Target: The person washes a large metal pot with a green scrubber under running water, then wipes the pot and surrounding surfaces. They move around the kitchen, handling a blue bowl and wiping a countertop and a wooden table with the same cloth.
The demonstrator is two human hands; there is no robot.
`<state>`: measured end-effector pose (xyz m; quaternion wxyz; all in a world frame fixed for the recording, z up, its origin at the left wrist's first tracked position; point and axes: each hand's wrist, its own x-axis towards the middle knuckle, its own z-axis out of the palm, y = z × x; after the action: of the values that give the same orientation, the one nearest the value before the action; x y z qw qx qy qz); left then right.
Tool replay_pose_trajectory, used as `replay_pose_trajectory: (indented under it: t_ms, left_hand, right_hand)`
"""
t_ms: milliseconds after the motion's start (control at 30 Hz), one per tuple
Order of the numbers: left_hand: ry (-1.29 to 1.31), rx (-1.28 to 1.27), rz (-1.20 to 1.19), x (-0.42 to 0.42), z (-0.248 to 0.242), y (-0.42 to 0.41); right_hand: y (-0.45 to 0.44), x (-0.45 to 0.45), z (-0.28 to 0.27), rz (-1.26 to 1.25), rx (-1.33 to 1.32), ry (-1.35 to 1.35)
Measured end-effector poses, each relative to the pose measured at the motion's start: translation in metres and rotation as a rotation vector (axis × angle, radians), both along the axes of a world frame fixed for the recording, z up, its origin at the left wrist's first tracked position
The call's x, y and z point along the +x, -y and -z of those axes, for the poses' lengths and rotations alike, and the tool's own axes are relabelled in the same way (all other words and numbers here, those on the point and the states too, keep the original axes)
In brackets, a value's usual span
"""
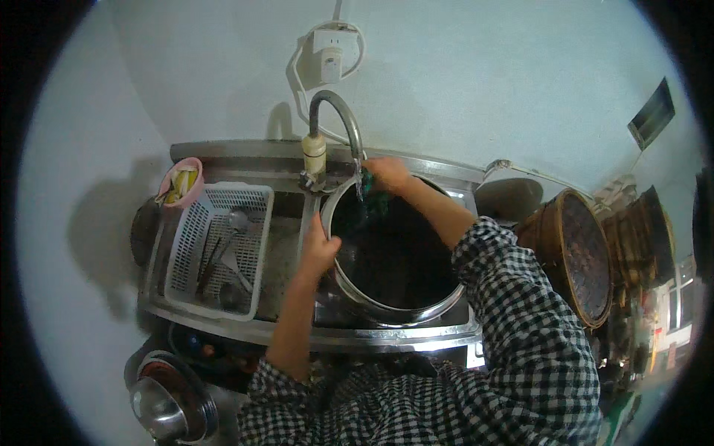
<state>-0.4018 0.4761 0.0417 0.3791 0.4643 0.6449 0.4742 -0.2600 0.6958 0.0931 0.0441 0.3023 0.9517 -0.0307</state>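
Observation:
A large round stainless steel pot (404, 316) sits tilted in the right part of a metal sink, its inside dark. My left hand (321, 248) grips its left rim, thumb over the edge. Near the far rim, my right hand (389, 174) holds a green scrubbing cloth or pad (368, 181), mostly hidden behind the fingers and water. A thin stream of water (359, 184) falls from the curved metal faucet (337, 99) just left of that hand, into the pot.
Left of the pot, a white plastic basket (262, 262) holds several utensils. A pink bowl (195, 192) stands at its far left corner. Round bamboo steamers (583, 256) stand at right. Metal bowls (159, 410) are low at left. A plugged-in socket (334, 42) is above the faucet.

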Motion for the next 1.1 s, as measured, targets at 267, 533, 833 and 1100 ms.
replay_pose_trajectory:
  t_ms: [267, 533, 833, 1100]
  left_hand:
    - [-0.456, -0.034, -0.206, 0.028, -0.042, 0.055]
    - [-0.109, -0.148, -0.052, -0.008, 0.003, -0.028]
    - [-0.438, 0.075, -0.298, 0.075, -0.045, 0.101]
    - [-0.063, -0.063, -0.031, -0.006, -0.013, 0.001]
  right_hand:
    - [0.022, -0.039, 0.028, -0.313, 0.08, -0.227]
    - [0.012, -0.028, 0.0, -0.28, 0.019, -0.261]
    - [0.015, -0.017, -0.006, -0.043, 0.068, 0.002]
    - [0.058, -0.051, -0.009, -0.466, 0.095, -0.076]
